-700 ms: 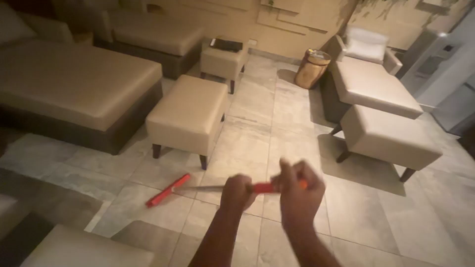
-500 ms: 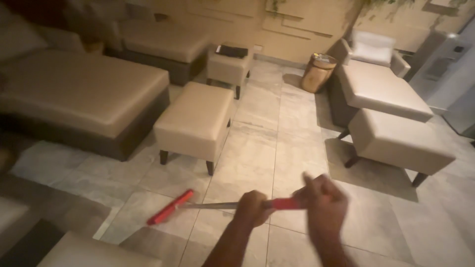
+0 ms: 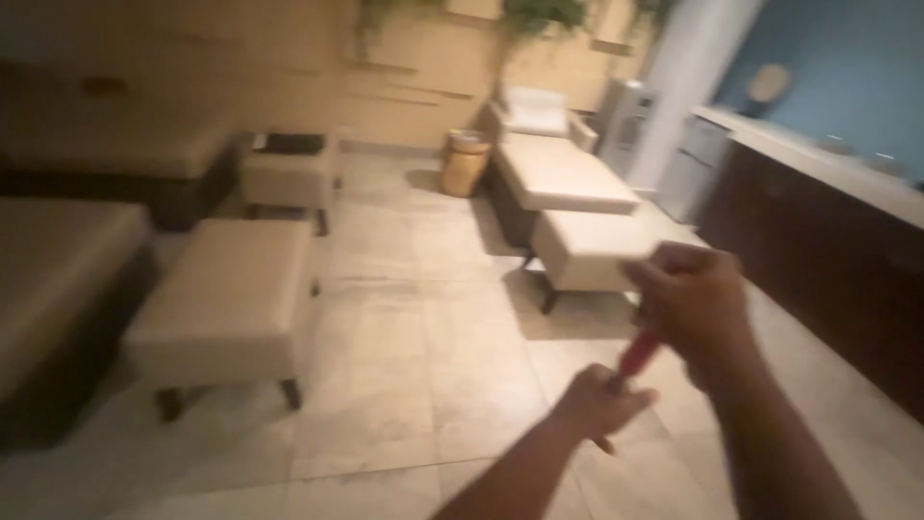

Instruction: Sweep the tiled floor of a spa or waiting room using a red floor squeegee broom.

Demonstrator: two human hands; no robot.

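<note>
Since the earlier frame the view has swung right and up: the long metal shaft and red head that lay out to the left over the floor are gone from sight, and only a short stretch of the slim red-handled pole [image 3: 637, 358] shows. Its long axis now runs steeply, tilted from lower left to upper right, between the two hands. One pole is visible.

Both hands have risen and separated. The left hand [image 3: 599, 403] sits lower, its fingers [image 3: 630, 397] curled tight round the red grip just below the other hand. The right hand [image 3: 695, 310] is above and to the right of those fingers, closed round the pole's upper end, which it hides.

Beyond the fingers stand two cream padded square footstools [image 3: 223, 300], one far left of them, one just behind the right hand, on the pale tiled floor [image 3: 414, 385].
</note>
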